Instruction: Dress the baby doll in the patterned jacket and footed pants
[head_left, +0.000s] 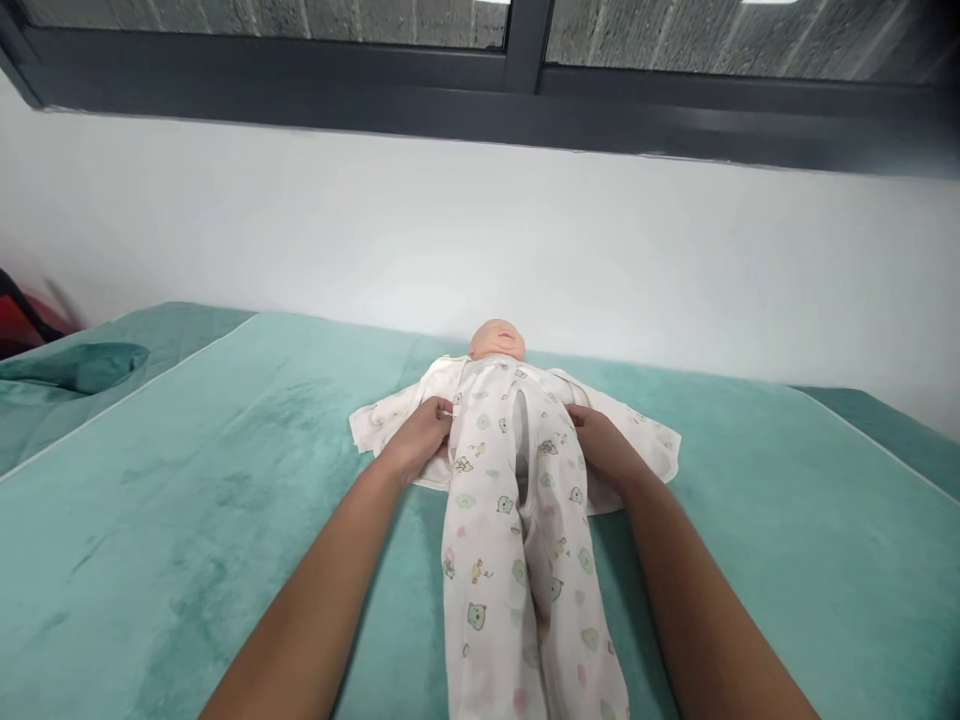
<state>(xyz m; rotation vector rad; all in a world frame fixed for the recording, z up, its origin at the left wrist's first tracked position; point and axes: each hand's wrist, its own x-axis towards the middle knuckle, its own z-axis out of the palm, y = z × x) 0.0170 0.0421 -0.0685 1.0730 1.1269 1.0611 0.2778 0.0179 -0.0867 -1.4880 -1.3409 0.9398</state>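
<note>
A baby doll [496, 340] lies on its back, its head toward the wall. It has a white printed baby top [637, 428] on, the sleeves spread out to both sides. White baby trousers [480, 500] with small animal prints and a slit at the crotch lie over the doll's front, legs stretching toward me. My left hand [421, 438] is closed at the left side of the trousers, its fingertips partly tucked behind the cloth. On the opposite side, my right hand [602, 445] grips the other edge, fingers partly hidden by the fabric. The doll's legs are hidden.
A green plush sheet [225, 480] with pale seams covers the bed. Behind it rises a white wall [375, 220] below a dark window frame [450, 100]. A red and black item [19, 315] sits at the far left beside folded green cloth [82, 365].
</note>
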